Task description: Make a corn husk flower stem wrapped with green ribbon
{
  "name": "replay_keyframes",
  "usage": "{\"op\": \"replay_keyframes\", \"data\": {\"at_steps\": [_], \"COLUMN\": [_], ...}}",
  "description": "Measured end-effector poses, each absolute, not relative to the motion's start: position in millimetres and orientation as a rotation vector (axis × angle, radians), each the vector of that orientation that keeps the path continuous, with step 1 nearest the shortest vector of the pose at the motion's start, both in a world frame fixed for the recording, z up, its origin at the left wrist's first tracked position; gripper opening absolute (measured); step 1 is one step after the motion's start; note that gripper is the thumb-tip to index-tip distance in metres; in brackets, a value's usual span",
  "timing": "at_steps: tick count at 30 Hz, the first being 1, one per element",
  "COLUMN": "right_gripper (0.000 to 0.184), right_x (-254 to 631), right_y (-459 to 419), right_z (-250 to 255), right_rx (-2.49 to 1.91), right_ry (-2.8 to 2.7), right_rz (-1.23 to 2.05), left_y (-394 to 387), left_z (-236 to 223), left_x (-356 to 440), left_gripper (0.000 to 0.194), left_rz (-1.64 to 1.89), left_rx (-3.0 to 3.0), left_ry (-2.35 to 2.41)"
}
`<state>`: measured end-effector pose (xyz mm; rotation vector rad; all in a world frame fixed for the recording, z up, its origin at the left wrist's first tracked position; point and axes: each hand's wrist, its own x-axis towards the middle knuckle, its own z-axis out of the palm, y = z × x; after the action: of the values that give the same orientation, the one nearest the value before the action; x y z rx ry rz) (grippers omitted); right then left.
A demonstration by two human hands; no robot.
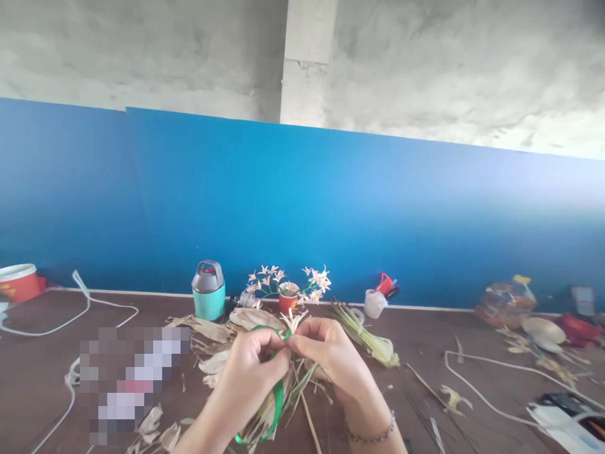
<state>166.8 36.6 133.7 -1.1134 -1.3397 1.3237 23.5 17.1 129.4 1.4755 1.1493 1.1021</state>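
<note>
Left hand (258, 360) pinches green ribbon (278, 403); right hand (331, 353) apparently grips pale flower (293, 323).

Left hand (255, 364) and right hand (331, 350): fingertips pinched together at the base of one cream flower (293, 321). Green ribbon (278, 403): looping below the left hand. Beaded bracelet (375, 435): on the right wrist. Worktop (425, 340): brown, strewn with dried husks (208, 328). Behind the hands: red cup (287, 304), with flower sprays (319, 282) spreading to both sides. Left of the cup: teal container (210, 302), grey lid. Right: bundle of pale green strips (371, 337); white tub (375, 304) holding a red-handled item. Backdrop: blue partition (302, 202), concrete wall (425, 69) above.
</note>
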Motion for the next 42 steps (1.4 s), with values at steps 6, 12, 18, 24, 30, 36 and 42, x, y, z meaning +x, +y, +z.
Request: {"op": "replay_keyframes", "data": {"at_steps": [6,12,18,24,30,36,42], "right_gripper": [0.028,0.03,0.027,0.019,0.017,0.022,0.023], "right_x": [168,169,170,170,169,167,165], "right_y": [33,33,36,43,42,37,39], "right_z": [139,135,129,120,119,125,127], "right_rx": [-1.046,-1.023,-0.813,-0.615,-0.643,-0.778,-0.86], "right_ry": [-1.355,-1.352,-1.276,-1.169,-1.154,-1.163,-1.207], "right_rz": [1.409,1.435,1.57,1.763,1.71,1.585,1.492], "left_y": [13,16,16,19,18,22,16], "left_z": [131,134,136,132,130,129,132], "left_x": [21,24,24,21,21,20,23], "left_gripper": [0.011,0.01,0.019,0.031,0.032,0.022,0.011], "left_rz": [1.037,1.032,1.078,1.063,1.039,1.095,1.163], "left_rx": [1.368,1.303,1.031,0.902,0.961,1.259,1.352], "left_ry": [1.089,1.122,0.956,0.804,0.804,0.961,1.096]}}
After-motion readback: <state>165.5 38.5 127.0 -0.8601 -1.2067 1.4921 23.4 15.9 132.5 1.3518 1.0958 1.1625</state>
